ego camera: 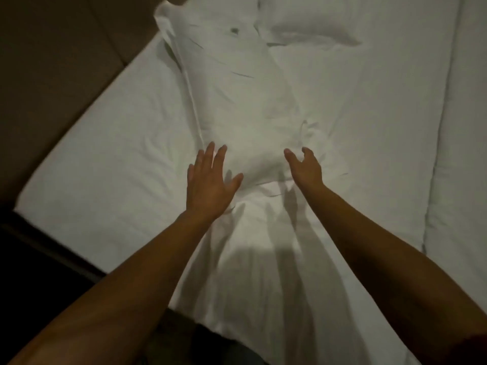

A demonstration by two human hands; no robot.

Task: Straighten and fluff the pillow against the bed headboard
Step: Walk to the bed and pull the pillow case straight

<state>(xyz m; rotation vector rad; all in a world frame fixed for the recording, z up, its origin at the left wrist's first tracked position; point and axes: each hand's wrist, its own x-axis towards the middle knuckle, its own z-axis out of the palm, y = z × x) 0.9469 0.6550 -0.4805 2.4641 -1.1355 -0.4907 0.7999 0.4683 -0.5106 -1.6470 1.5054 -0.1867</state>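
A long white pillow (237, 101) lies crumpled on the bed, running from the upper left corner down to the middle. My left hand (210, 180) is flat and open at the pillow's near left corner, fingers spread. At the near right corner my right hand (305, 167) is open, thumb and fingers curved toward the fabric without closing on it. The brown padded headboard (52, 61) fills the upper left, beside the mattress edge. Both forearms reach in from the bottom.
A second white pillow (311, 19) lies at the top, to the right of the first. A white sheet (118, 159) covers the mattress. A folded white duvet (461, 154) runs along the right side. Dark floor (39, 272) shows at lower left.
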